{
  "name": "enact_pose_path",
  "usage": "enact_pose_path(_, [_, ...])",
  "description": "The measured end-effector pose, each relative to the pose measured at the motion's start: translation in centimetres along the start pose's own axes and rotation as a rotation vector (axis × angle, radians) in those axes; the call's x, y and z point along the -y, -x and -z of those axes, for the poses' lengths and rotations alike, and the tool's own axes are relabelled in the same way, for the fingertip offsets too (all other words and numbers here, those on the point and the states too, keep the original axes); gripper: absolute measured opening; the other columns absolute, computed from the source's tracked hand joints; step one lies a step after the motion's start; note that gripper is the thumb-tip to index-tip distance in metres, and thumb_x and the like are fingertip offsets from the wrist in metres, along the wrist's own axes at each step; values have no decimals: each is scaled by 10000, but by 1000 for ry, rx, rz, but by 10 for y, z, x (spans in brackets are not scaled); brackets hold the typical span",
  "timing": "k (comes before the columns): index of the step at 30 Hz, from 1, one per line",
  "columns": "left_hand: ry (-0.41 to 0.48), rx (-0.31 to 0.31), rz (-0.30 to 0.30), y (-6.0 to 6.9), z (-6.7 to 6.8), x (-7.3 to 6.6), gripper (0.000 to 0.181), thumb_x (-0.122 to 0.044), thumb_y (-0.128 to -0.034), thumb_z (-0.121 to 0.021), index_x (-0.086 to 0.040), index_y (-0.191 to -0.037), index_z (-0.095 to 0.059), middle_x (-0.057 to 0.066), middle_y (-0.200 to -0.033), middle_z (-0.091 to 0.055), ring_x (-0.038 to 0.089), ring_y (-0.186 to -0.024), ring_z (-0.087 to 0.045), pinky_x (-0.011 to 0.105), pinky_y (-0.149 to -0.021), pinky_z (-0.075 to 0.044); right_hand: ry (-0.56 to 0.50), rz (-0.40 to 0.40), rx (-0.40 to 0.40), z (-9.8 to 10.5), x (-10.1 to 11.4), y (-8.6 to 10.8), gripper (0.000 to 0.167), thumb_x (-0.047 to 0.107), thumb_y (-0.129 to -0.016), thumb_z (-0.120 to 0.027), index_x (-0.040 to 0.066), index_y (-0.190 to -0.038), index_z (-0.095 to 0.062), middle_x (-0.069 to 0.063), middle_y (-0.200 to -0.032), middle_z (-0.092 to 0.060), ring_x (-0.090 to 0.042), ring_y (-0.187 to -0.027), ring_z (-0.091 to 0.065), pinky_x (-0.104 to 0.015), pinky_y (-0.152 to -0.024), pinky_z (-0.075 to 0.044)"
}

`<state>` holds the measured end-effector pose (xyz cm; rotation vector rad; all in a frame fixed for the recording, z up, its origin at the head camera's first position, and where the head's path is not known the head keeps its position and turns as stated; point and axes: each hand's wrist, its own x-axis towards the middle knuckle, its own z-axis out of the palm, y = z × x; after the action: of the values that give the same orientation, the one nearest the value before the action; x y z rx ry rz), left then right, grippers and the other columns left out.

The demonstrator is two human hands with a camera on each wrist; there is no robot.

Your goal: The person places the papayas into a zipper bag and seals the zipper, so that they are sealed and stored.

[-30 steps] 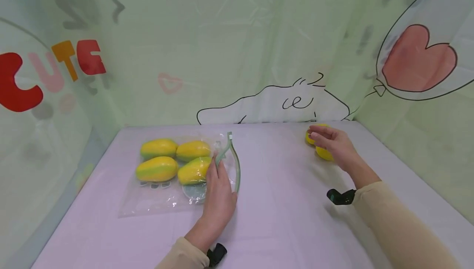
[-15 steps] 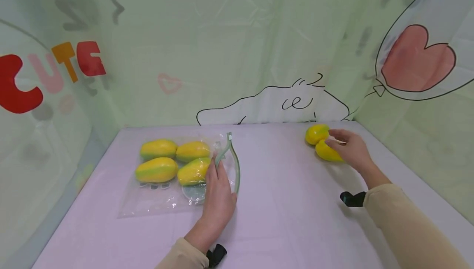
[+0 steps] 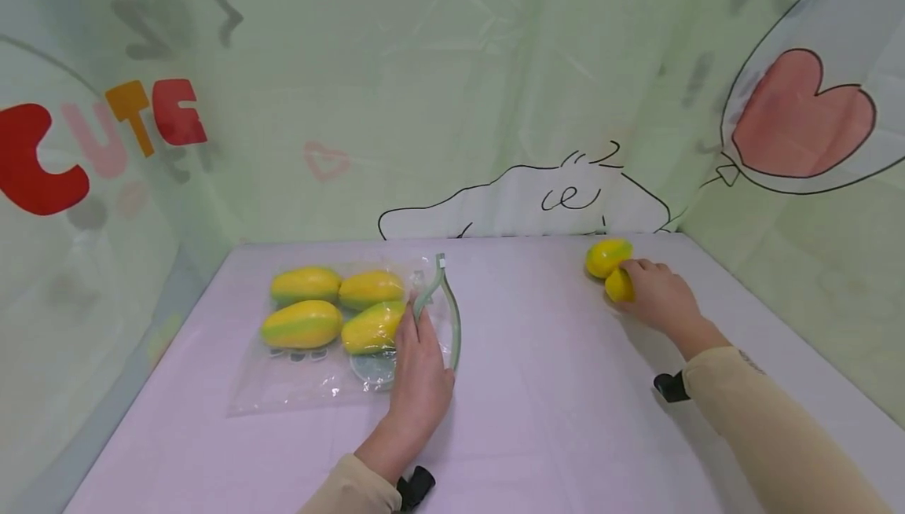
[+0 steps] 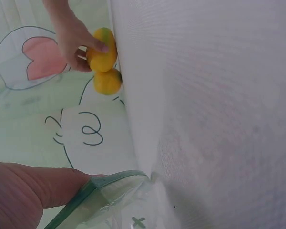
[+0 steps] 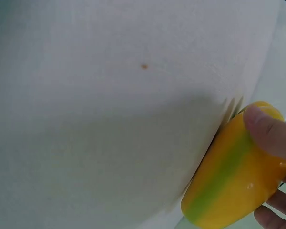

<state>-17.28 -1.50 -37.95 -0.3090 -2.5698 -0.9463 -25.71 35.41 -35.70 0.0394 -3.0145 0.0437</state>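
Observation:
A transparent zip bag [image 3: 283, 388] with a green-edged mouth lies flat at the left, several yellow-green mangoes [image 3: 301, 324] inside it. At its mouth is my left hand [image 3: 417, 380], fingers straight against the raised edge and thumb near the other edge. The left wrist view shows the green strip [image 4: 121, 177] beside that hand [image 4: 33, 191]. My right hand [image 3: 665, 299] grips a mango [image 3: 619, 286] at the back right, thumb on its near side in the right wrist view [image 5: 229, 176]. Another mango [image 3: 608, 258] touches or nearly touches it.
The table [image 3: 523, 388] has a pale lilac cover. Printed curtains [image 3: 452, 105] stand behind and along both sides, close behind the two mangoes on the right.
My right hand moved right off the two mangoes, then came down and took hold of the nearer one. My left hand and the bag have stayed in place.

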Motion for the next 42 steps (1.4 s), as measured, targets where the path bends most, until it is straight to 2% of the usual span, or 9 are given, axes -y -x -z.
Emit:
enact_pose_path(6, [-7, 7, -7, 1, 0, -1, 866, 153, -688, -814, 149, -1438, -381, 302, -1589, -293, 429, -1423, -380, 487, -1163, -411, 11, -3, 14, 1, 0, 4, 718, 198, -853, -834, -120, -1363, -443, -373, -1313, -534, -511, -1089, -544, -657, -985, -484])
enact_pose_path(12, [-8, -11, -24, 0, -1, -1, 850, 158, -677, -812, 142, -1418, -396, 299, -1592, -289, 429, -1422, -381, 479, -1166, -409, -36, -3, -17, 10, -4, 16, 701, 274, -896, -751, -75, -1426, -455, -398, -1328, -473, -558, -1114, -505, -695, -952, -479])
enact_pose_path(17, [-3, -3, -18, -1, 0, -1, 872, 164, -681, -810, 139, -1439, -380, 294, -1597, -282, 425, -1422, -378, 479, -1152, -425, -211, -2, -67, 26, 2, 28, 695, 304, -924, -686, -42, -1472, -437, -407, -1311, -437, -529, -1073, -506, -675, -897, -496])
enact_pose_path(21, [12, 5, -10, -2, 1, -1, 881, 170, -686, -805, 141, -1452, -371, 290, -1602, -274, 424, -1428, -371, 483, -1148, -428, -384, 12, -74, 38, 14, 35, 696, 334, -968, -676, -69, -1469, -410, -376, -1330, -429, -467, -1062, -515, -582, -878, -543])
enact_pose_path(25, [17, 5, -7, -1, 1, 0, 872, 166, -687, -806, 145, -1445, -376, 286, -1607, -269, 424, -1435, -365, 480, -1157, -419, -545, 9, -49, 47, 27, 40, 701, 373, -1002, -642, -80, -1467, -375, -312, -1372, -467, -457, -1142, -552, -347, -853, -577])
enact_pose_path(30, [6, 5, -4, -1, 1, 0, 864, 158, -687, -810, 146, -1439, -384, 281, -1606, -272, 423, -1431, -369, 476, -1157, -420, -712, 43, -33, 52, 36, 46, 641, 355, -1033, -600, -32, -1490, -371, -266, -1443, -473, -483, -1231, -587, -58, -808, -468])
enact_pose_path(33, [5, 18, 8, 0, 1, -1, 866, 159, -696, -805, 143, -1449, -379, 278, -1612, -267, 417, -1434, -367, 475, -1156, -421, -805, 108, -52, 53, 39, 48, 563, 292, -1043, -595, 21, -1505, -422, -139, -1411, -527, -245, -1148, -677, -49, -831, -482])
enact_pose_path(37, [-10, 29, 28, 0, 2, -1, 878, 144, -706, -818, 133, -1461, -371, 275, -1623, -256, 411, -1443, -363, 472, -1160, -416, -870, 169, -36, 51, 51, 47, 510, 255, -1045, -594, 53, -1499, -479, 49, -1276, -577, 35, -1001, -630, -87, -864, -509])
enact_pose_path(42, [-5, 40, 41, -1, 1, -2, 898, 122, -706, -839, 117, -1469, -367, 258, -1636, -248, 412, -1444, -363, 468, -1159, -421, -879, 191, 54, 39, 81, 44, 517, 277, -1036, -611, 39, -1481, -500, -80, -1254, -625, -145, -1021, -630, -137, -869, -525])
